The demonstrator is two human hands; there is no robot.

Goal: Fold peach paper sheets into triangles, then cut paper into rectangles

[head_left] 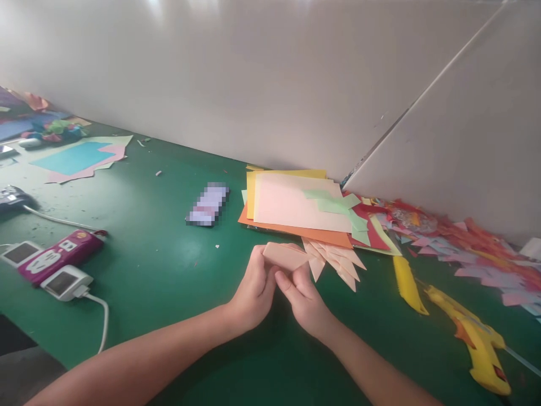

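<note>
Between my two hands is a folded piece of pale peach paper point(284, 256), raised a little over the green table. My left hand point(257, 285) is closed on its left end, the thumb pressing from below. At its right end my right hand point(305, 296) pinches it, thumb on the near side and the fingers mostly hidden behind. Just beyond my right hand lie several pointed folded peach paper pieces point(340, 262). They sit at the front edge of a stack of coloured paper sheets point(296, 200), peach on top, with light green scraps point(333, 202) over it.
A yellow utility knife point(409, 285) and a yellow glue gun point(471, 335) lie at right, near piled paper scraps point(456, 242). A phone point(208, 204) lies left of the stack. Further left are a purple power strip point(63, 256) with chargers and a cable, and blue paper point(74, 158). A pale wall point(211, 84) rises behind.
</note>
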